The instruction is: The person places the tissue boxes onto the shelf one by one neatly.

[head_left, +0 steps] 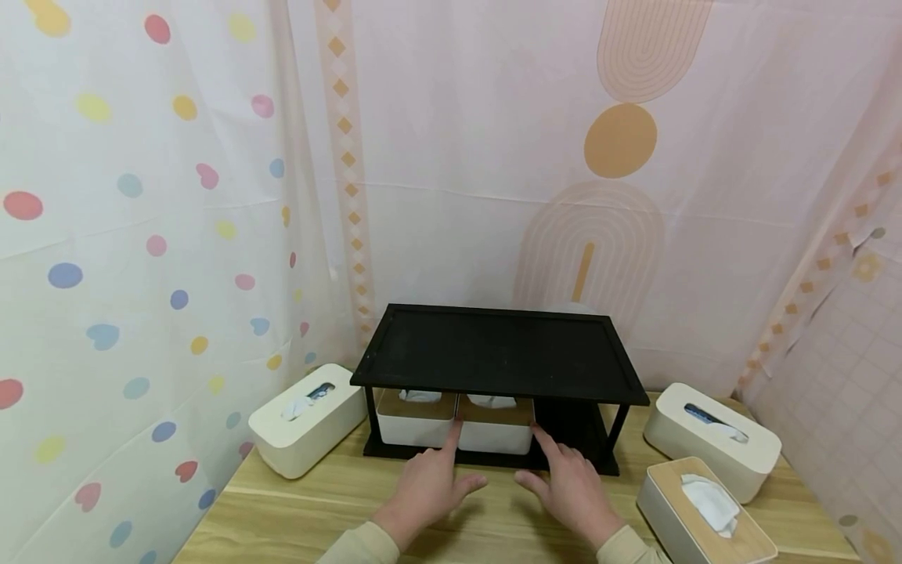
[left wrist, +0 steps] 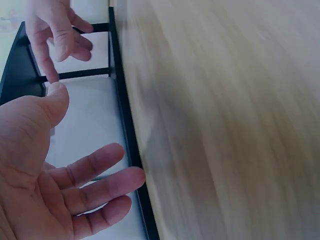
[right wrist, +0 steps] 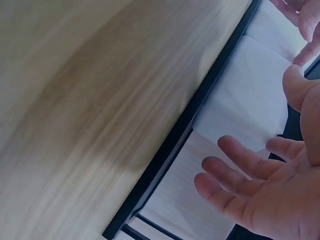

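Note:
Two tissue boxes with white sides and wooden lids stand side by side on the lower shelf of a black two-tier rack (head_left: pixel 500 352). The left box (head_left: pixel 412 431) fills the rack's left end, and the right box (head_left: pixel 495 440) sits at the middle. My left hand (head_left: pixel 430 486) reaches its index finger to the front seam between them. At the right box's front right corner is the extended index finger of my right hand (head_left: pixel 572 487). Neither hand grips anything; in the wrist views the other fingers of the left hand (left wrist: pixel 75 185) and right hand (right wrist: pixel 265 185) are loosely spread.
A cream tissue box (head_left: pixel 306 419) stands left of the rack on the wooden table (head_left: pixel 282 525). To the right are another cream tissue box (head_left: pixel 712 439) and a wooden-lidded tissue box (head_left: pixel 705 513). Patterned curtains (head_left: pixel 451 157) hang close behind and at both sides.

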Available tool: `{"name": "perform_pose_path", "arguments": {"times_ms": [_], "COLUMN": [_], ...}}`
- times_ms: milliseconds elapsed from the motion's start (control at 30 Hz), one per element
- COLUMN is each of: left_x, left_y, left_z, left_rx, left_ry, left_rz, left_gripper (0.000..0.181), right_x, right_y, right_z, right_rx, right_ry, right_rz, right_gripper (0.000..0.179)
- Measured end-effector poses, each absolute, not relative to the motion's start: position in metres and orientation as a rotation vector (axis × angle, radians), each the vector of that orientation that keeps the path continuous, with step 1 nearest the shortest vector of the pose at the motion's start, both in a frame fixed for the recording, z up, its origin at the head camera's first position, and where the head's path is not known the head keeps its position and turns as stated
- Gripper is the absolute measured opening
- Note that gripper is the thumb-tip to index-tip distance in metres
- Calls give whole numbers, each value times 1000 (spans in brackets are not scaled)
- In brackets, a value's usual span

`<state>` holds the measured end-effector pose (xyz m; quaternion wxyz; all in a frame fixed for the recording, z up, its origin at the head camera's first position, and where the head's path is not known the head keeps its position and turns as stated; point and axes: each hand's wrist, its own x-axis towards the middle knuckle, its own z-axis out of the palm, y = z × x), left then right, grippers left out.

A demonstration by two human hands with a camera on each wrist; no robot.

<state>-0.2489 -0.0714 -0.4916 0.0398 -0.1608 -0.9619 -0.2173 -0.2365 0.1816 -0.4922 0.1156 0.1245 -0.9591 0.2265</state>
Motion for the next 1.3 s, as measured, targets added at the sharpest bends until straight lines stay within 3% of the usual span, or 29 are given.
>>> {"name": "perform_pose_path", "arguments": {"times_ms": [400, 1300], "left_x": [-241, -219], "left_y": [-69, -59], "left_z": [-488, -478], "left_rx": [-525, -667], "left_ry": [-2907, -2866], "left_rz": [-987, -926], "left_gripper": [95, 76], "right_x": [-232, -200], "right_y": [182, 193], "right_z": [-490, -473], "right_rx": [271, 214], "right_ry": [-2910, -2884], "right_rz": [917, 913], "right_gripper": [89, 86]}}
